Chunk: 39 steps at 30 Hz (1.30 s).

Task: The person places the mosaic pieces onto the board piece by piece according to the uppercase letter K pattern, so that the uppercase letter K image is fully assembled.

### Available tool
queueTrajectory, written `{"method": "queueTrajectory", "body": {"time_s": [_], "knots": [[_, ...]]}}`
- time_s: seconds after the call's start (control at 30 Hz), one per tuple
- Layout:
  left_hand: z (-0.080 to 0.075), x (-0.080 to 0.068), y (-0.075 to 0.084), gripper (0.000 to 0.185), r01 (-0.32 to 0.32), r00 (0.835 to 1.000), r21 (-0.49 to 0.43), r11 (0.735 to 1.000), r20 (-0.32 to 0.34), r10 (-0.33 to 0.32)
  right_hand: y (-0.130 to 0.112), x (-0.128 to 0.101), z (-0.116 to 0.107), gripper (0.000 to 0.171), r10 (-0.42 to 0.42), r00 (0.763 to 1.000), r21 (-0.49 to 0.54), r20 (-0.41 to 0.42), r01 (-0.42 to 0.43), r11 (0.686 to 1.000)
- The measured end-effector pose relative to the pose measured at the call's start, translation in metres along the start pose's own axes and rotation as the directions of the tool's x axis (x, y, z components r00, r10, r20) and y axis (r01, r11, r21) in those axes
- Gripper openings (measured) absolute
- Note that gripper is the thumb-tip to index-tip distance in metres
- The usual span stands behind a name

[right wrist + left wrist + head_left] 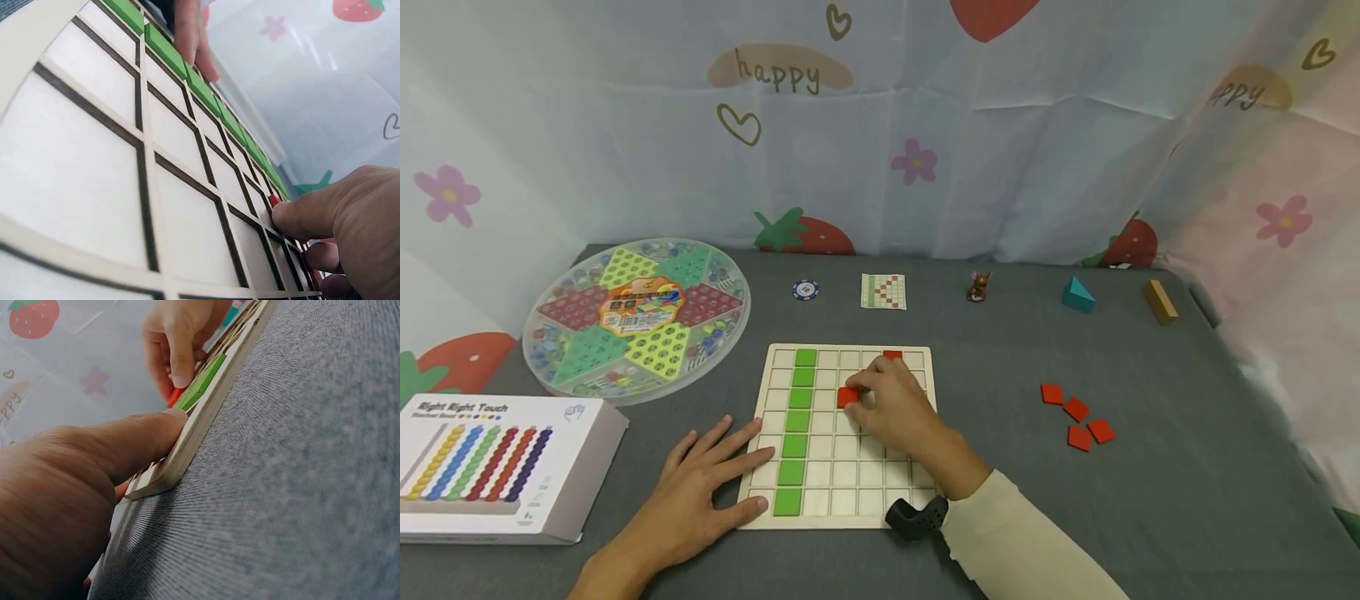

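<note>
A wooden grid board [842, 522] lies on the table, with a column of green square tiles [793, 446] filling its second column from the left. My right hand [898, 404] pinches a red square tile [847, 397] between thumb and fingers, low over a cell in the upper middle of the board. In the right wrist view the thumb covers most of that tile [274, 200]. Another red tile [892, 355] sits in the top row, partly behind the hand. My left hand [703, 479] rests with spread fingers at the board's left edge, thumb touching the lower left corner.
Several loose red tiles [1078, 438] lie right of the board. Behind it are a poker chip [806, 290], a pattern card [883, 292], a mouse figurine [979, 286], a blue triangular block [1078, 295] and a wooden block [1160, 302]. A round game board [715, 367] and white box [587, 467] stand left.
</note>
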<state>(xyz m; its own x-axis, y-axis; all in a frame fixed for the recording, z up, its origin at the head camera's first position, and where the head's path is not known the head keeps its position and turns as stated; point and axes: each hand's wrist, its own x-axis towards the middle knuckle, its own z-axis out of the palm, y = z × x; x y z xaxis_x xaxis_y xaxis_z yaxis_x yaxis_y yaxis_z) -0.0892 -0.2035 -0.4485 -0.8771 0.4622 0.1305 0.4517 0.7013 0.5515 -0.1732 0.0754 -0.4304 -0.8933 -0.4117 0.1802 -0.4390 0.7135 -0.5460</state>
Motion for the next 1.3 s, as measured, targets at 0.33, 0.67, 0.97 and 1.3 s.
{"method": "queueTrajectory", "body": {"time_s": [0.33, 0.67, 0.97, 1.3], "knots": [[0.000, -0.003, -0.002, 0.054, 0.006, 1.000, -0.001, 1.000, 0.001, -0.006, -0.003, -0.003, 0.002, 0.024, -0.012, 1.000, -0.014, 0.001, 0.012, 1.000], [0.000, -0.004, -0.001, 0.054, 0.009, 1.000, -0.008, 1.000, 0.006, -0.009, -0.007, -0.015, -0.035, 0.029, -0.031, 0.994, 0.160, -0.107, 0.048, 0.986], [0.003, 0.000, -0.002, 0.055, -0.010, 1.000, -0.007, 1.000, 0.000, 0.010, -0.004, -0.041, -0.094, 0.037, -0.165, 0.950, 0.113, -0.264, 0.200, 0.973], [0.002, 0.000, -0.004, 0.055, -0.014, 1.000, -0.003, 1.000, -0.020, 0.013, 0.018, -0.070, -0.155, 0.043, -0.261, 0.865, 0.054, -0.428, 0.313, 0.948]]}}
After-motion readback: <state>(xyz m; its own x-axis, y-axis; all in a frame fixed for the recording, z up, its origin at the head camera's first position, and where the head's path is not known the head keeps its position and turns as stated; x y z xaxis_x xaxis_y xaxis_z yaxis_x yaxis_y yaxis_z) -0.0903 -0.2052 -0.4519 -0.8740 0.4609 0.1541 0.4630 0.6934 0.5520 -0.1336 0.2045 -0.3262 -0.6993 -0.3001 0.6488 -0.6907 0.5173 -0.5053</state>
